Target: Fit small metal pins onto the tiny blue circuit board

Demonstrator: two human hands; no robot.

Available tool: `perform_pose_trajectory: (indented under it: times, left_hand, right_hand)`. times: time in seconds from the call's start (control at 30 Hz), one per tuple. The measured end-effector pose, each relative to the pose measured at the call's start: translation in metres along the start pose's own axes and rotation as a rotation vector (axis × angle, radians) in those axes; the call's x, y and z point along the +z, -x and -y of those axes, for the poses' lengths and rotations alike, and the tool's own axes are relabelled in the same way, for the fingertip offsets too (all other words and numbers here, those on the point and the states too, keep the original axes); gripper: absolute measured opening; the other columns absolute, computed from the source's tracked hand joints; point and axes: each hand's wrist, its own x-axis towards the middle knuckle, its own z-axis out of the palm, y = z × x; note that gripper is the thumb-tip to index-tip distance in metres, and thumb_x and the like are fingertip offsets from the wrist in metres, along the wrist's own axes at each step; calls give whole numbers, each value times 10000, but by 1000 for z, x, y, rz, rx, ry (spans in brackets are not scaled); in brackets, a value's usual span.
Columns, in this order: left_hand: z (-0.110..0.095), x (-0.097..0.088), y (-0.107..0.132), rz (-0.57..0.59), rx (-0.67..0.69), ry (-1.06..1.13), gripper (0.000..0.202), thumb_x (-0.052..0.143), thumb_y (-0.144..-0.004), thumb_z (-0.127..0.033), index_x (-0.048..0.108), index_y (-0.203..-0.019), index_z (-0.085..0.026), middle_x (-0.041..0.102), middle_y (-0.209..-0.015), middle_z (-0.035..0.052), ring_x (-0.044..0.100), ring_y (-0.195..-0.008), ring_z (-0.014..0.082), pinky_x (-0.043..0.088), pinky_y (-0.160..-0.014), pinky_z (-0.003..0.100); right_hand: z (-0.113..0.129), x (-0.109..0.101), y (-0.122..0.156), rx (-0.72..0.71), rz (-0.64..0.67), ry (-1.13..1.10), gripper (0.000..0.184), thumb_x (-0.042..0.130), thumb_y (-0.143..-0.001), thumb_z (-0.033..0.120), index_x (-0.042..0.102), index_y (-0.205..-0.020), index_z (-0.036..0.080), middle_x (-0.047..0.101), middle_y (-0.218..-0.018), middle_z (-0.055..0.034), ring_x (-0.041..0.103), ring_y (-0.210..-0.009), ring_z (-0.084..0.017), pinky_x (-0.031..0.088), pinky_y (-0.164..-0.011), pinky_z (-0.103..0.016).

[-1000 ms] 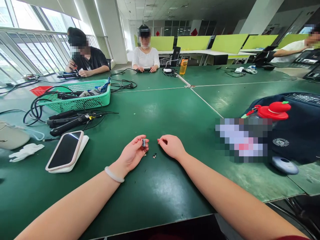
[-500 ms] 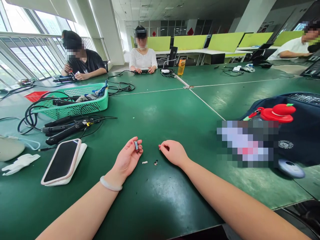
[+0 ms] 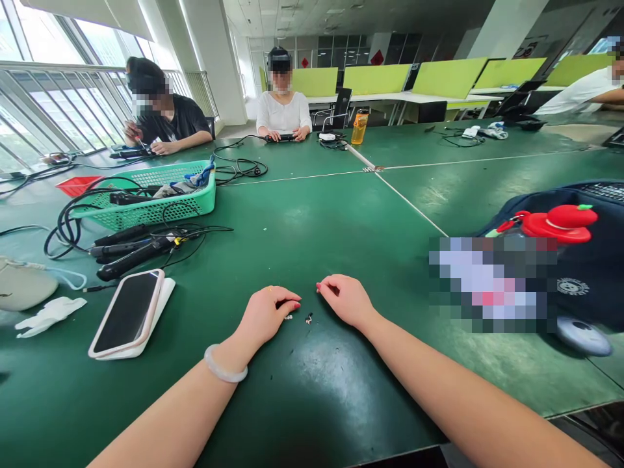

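My left hand, with a pale bracelet at the wrist, is palm down on the green table. Its thumb and fingers are closed together, and whatever lies within them is hidden. A small whitish metal-looking piece shows just under its fingertips. Between the hands lies a tiny black and white piece. My right hand rests to the right of it with the fingers curled and the fingertips pinched. I cannot make out whether anything is held there.
On the left are a phone, a crumpled tissue, black handled tools with cables and a green basket. A dark bag and a mouse are on the right. Two people sit across the table, another at far right.
My left hand has turned from palm up to palm down, its fingertips moving toward the small pieces. The small grey block seen in it before is now out of sight. My right hand stays put.
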Motion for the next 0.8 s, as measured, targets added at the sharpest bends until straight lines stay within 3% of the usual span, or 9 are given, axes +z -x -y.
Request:
perform_pose_trajectory:
  times: [0.13,0.27,0.4,0.5,0.6,0.7,0.8]
  left_hand:
    - [4,1,2,-34,2,53,256,515,-822,-326,676,-1012,-268,683,-1056,15,589,-1009,207,441,-911,363]
    - [9,-1,4,-182,21,184,338,472,-853,-353,601,-1148,-251,578,-1253,46,498,-1169,211,341,-1029,392]
    - [10,-6,7,-336,19,374,405,453,-874,-401,523,-1251,-271,425,-1402,57,344,-1306,221,236,-1085,394]
    - [7,-8,10,-442,22,489,442,458,-859,-467,508,-1265,-299,333,-1459,34,237,-1358,222,159,-1111,385]
    - [1,-8,13,-500,48,575,519,439,-834,-547,463,-1301,-322,226,-1505,6,138,-1389,218,108,-1124,371]
    - [-4,-8,18,-470,82,619,569,421,-823,-582,385,-1346,-362,151,-1524,-27,45,-1404,216,88,-1129,377]
    - [-9,-13,27,-381,54,673,603,457,-791,-603,363,-1349,-395,195,-1508,-19,24,-1403,257,187,-1102,424]
  right_hand:
    - [-4,-4,0,78,-16,-174,285,469,-832,376,639,-693,195,604,-643,-2,493,-586,-131,361,-579,-257]
    - [-10,-13,1,185,-30,-503,284,506,-787,432,639,-787,181,516,-614,12,426,-528,-112,350,-521,-250]
    - [-14,-22,4,183,-51,-803,271,564,-758,407,595,-926,197,500,-719,6,451,-574,-107,402,-563,-258]
    - [-14,-29,15,190,-41,-863,331,569,-758,393,541,-1050,240,538,-892,-34,521,-691,-138,460,-670,-304]
    - [-14,-38,36,216,-28,-910,503,567,-757,440,433,-1225,313,509,-1164,-75,562,-919,-200,461,-842,-389]
    - [-13,-53,66,234,2,-983,658,499,-769,582,262,-1354,398,360,-1398,-45,458,-1182,-249,369,-985,-468]
    - [-16,-77,98,285,0,-1064,802,386,-680,780,168,-1384,462,220,-1487,2,312,-1311,-286,323,-995,-535]
